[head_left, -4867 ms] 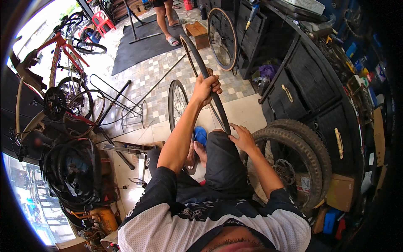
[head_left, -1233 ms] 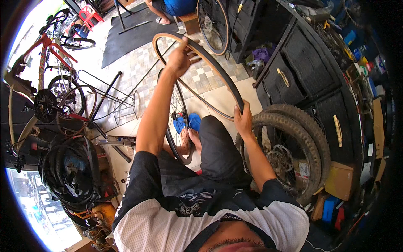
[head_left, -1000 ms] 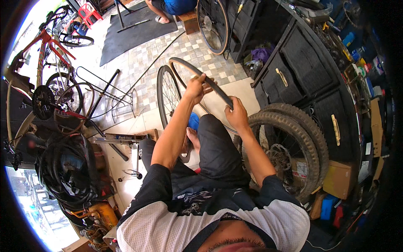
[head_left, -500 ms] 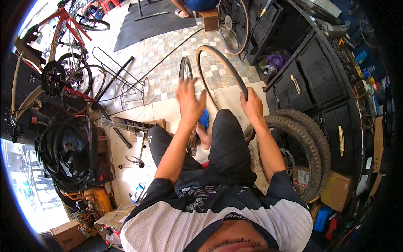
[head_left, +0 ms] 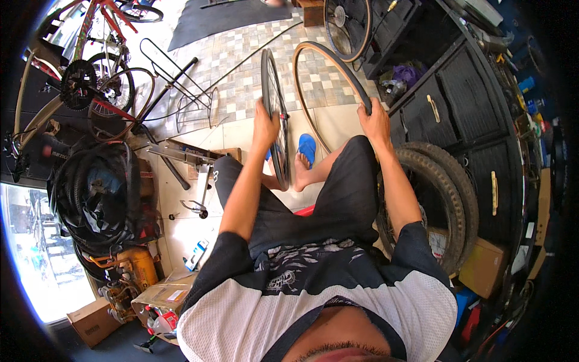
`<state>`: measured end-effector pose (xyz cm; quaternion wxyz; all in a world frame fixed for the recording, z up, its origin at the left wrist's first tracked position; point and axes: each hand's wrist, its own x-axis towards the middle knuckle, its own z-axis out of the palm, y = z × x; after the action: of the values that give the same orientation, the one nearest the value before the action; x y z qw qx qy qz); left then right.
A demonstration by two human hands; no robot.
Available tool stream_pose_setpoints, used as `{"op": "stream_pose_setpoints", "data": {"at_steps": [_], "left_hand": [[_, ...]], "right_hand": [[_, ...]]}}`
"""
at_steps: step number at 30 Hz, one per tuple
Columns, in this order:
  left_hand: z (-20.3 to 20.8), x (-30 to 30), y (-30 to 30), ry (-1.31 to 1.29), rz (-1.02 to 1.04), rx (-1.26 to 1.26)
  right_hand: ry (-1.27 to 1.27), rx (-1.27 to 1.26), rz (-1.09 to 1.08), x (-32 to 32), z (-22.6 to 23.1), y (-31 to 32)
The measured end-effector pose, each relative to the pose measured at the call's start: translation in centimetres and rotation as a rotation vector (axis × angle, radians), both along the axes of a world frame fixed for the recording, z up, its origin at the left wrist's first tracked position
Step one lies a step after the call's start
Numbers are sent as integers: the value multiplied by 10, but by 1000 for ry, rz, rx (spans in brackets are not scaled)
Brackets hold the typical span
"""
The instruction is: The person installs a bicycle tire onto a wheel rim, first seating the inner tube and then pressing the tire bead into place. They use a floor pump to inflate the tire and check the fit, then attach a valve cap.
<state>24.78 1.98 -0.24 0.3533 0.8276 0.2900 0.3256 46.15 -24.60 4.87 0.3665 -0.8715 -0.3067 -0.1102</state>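
My left hand (head_left: 266, 128) is closed round the near-left side of a thin bicycle wheel (head_left: 281, 166), which stands upright, edge-on, between my legs. Its spokes and hub show just right of my fingers. In my right hand (head_left: 376, 125) is a loose bicycle tire (head_left: 348, 73) with black tread and tan sidewalls. The fingers wrap its near-right part, and its loop stands up over the floor, arching away from me. A gap separates the tire from the wheel. Below and between them is my foot in a blue flip-flop (head_left: 307, 146).
Knobby-tired wheels (head_left: 455, 199) lean by black drawers (head_left: 452, 108) on my right. To my left are a metal repair stand (head_left: 187, 152), a wire rack (head_left: 181, 84), a heap of black tires (head_left: 90, 199) and a red bicycle (head_left: 108, 114). Another wheel (head_left: 350, 30) stands far ahead.
My left hand, raised and open half a second ago, has come down and taken hold of the wheel. My right hand has moved slightly right and away from me with the tire.
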Motion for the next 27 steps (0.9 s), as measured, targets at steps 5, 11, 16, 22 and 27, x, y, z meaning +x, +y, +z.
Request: {"op": "stream_pose_setpoints", "data": {"at_steps": [5,11,16,22,27], "left_hand": [[12,32,28,83,40,-35],[-50,4,-21,269,138,-308],[-18,28,26,223,92,-303],[32,65,86,302,155,-222],[39,68,119,166,128,-565]], "right_hand": [[70,-119,-69,14,-2,-18],[-13,4,-74,41,7,-15],[-102,52,0,81,66,18],[-24,171,111,66,109,41],[-28,165,131,35,100,71]]}}
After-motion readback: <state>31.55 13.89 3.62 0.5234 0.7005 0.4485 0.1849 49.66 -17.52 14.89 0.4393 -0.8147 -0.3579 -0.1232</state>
